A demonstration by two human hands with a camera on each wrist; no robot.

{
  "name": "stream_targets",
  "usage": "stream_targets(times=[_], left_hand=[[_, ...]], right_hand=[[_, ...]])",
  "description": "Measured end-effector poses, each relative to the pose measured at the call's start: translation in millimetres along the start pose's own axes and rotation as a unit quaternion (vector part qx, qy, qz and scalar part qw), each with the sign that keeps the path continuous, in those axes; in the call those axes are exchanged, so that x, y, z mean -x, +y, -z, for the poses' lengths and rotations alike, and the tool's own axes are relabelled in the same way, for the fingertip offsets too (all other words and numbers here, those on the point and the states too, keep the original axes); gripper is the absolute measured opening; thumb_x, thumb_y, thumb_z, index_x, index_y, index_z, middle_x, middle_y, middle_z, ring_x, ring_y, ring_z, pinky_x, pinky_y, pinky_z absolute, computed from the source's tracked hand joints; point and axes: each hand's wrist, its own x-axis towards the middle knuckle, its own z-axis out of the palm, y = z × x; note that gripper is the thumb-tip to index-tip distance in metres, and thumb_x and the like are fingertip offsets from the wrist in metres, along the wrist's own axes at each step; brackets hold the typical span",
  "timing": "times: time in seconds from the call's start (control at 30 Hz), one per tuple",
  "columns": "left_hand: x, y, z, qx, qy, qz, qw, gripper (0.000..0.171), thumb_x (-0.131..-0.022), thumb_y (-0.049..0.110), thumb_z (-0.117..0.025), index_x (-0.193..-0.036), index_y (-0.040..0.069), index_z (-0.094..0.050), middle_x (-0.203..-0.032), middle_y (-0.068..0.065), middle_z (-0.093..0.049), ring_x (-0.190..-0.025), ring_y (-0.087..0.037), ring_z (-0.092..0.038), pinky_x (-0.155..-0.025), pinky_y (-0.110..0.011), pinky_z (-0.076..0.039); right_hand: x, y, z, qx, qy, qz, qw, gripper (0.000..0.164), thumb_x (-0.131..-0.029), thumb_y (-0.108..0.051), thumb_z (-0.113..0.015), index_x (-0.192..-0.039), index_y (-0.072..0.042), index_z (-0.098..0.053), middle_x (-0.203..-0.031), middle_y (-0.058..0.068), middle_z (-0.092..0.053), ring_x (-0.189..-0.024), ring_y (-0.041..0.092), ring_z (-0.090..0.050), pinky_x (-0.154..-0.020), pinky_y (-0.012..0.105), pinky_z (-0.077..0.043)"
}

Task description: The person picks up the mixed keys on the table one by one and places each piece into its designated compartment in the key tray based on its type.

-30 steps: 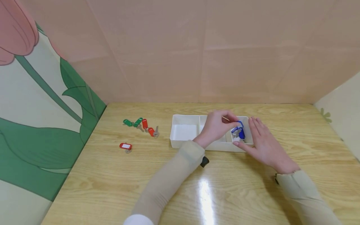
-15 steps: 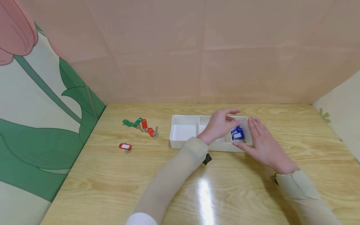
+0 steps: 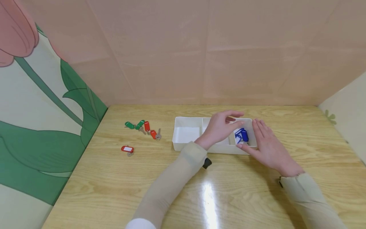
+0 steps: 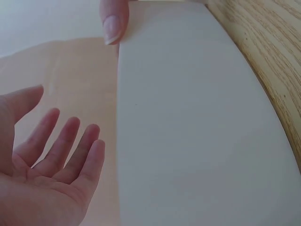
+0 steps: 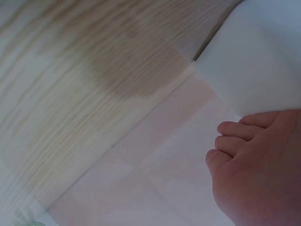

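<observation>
A white three-part box [image 3: 186, 147] stands on the wooden table. In its right compartment lie blue key tags [image 3: 244, 135]. My left hand [image 3: 218, 128] hovers over the middle of the box, its thumb and fingers apart beside the blue tags. The left wrist view shows that hand's loosely bent fingers [image 4: 87, 153] with nothing between them. My right hand [image 3: 267, 149] rests on the box's right end, fingers stretched along the end wall and thumb at the front rim. In the right wrist view, the fingers [image 5: 235, 141] lie against the white wall.
Left of the box lie two green key tags [image 3: 140, 124] and several red key tags [image 3: 147, 126] with keys. One red tag [image 3: 127, 149] sits apart, nearer the front. A pink-brown backdrop [image 3: 200, 63] rises behind the table.
My left hand's thumb and fingers have parted from a blue tag, which now lies in the right compartment. The blue tags have shifted there. The right hand stays put.
</observation>
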Motion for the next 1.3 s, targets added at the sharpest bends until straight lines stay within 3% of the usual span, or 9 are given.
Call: stream_targets(times=[0.2, 0.6, 0.77, 1.13, 1.3], left_hand=[[4.0, 2.8, 4.3, 0.012, 0.018, -0.012, 0.9997, 0.033, -0.098, 0.032, -0.072, -0.127, 0.016, -0.072, -0.122, 0.010, -0.070, -0.109, -0.010, -0.066, -0.087, -0.014, -0.049], [11.6, 5.3, 11.7, 0.030, 0.024, -0.035, 0.9987, 0.033, -0.098, 0.030, -0.071, -0.127, 0.014, -0.071, -0.122, 0.007, -0.070, -0.110, -0.012, -0.065, -0.093, -0.020, -0.050], [14.9, 3.1, 14.5, 0.038, 0.026, -0.047, 0.9979, 0.033, -0.099, 0.030, -0.071, -0.128, 0.014, -0.071, -0.124, 0.003, -0.070, -0.108, -0.005, -0.064, -0.094, -0.024, -0.051], [25.0, 0.0, 21.2, 0.044, 0.033, -0.058, 0.9968, 0.033, -0.100, 0.030, -0.069, -0.128, 0.014, -0.070, -0.120, 0.010, -0.070, -0.109, -0.011, -0.065, -0.093, -0.021, -0.050], [30.1, 0.0, 26.2, 0.043, 0.041, -0.059, 0.9965, 0.032, -0.100, 0.032, -0.069, -0.128, 0.016, -0.071, -0.119, 0.011, -0.070, -0.106, -0.006, -0.065, -0.094, -0.024, -0.051]], right_hand=[[0, -1, 2, -0.001, -0.001, -0.002, 1.000, 0.106, -0.096, -0.060, -0.061, -0.159, 0.007, -0.008, -0.165, 0.028, -0.008, -0.152, 0.042, -0.004, -0.122, 0.050, -0.002], [-1, 1, 2, -0.007, -0.007, -0.007, 1.000, 0.107, -0.096, -0.060, -0.061, -0.160, 0.005, -0.006, -0.165, 0.026, -0.005, -0.153, 0.034, 0.006, -0.121, 0.053, -0.001], [-1, 1, 1, -0.007, -0.005, -0.007, 1.000, 0.106, -0.096, -0.060, -0.061, -0.160, 0.005, -0.007, -0.165, 0.028, -0.007, -0.153, 0.034, 0.005, -0.122, 0.053, -0.002], [0, 0, 1, -0.006, 0.001, -0.003, 1.000, 0.106, -0.096, -0.059, -0.062, -0.159, 0.006, -0.008, -0.165, 0.028, -0.008, -0.153, 0.035, 0.004, -0.122, 0.052, -0.002], [0, -1, 2, -0.004, -0.005, -0.009, 1.000, 0.107, -0.095, -0.060, -0.061, -0.160, 0.005, -0.006, -0.165, 0.027, -0.006, -0.153, 0.035, 0.004, -0.122, 0.052, -0.002]])
